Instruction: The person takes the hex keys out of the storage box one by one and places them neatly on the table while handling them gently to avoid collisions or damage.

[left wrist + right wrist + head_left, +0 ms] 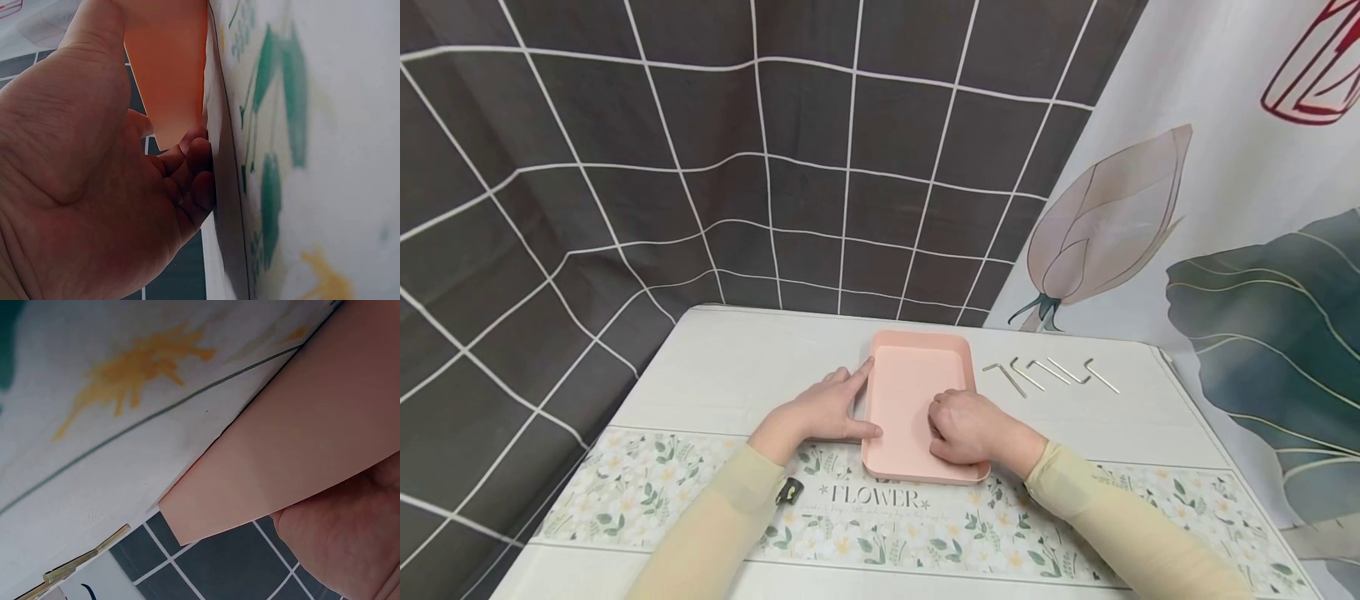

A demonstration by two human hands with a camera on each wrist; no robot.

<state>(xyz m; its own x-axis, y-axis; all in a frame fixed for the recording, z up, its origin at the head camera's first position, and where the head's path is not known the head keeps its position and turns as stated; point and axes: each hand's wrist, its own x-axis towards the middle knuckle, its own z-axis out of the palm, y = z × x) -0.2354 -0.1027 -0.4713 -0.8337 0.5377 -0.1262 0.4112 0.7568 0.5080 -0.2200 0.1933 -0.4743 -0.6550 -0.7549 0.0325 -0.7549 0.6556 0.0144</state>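
Observation:
A pink rectangular tray (pixel 902 392) lies on the table. My left hand (pixel 831 408) is at its left side, with thumb and index finger spread apart along the rim; in the left wrist view the other fingers bend beside the tray's outer wall (pixel 165 75). My right hand (pixel 966 425) reaches over the right wall, its fingers curled down inside the tray. Whether those fingers hold anything I cannot tell. From the right wrist, the heel of that hand shows just beyond the tray wall (pixel 262 462), its fingers hidden.
Several L-shaped hex keys (pixel 1048 372) lie in a row right of the tray. A white tablecloth with a floral band (pixel 880 529) covers the table. Behind it hangs a dark curtain (pixel 805 200) with white grid lines, and a flower-printed curtain (pixel 1120 250) hangs at the right.

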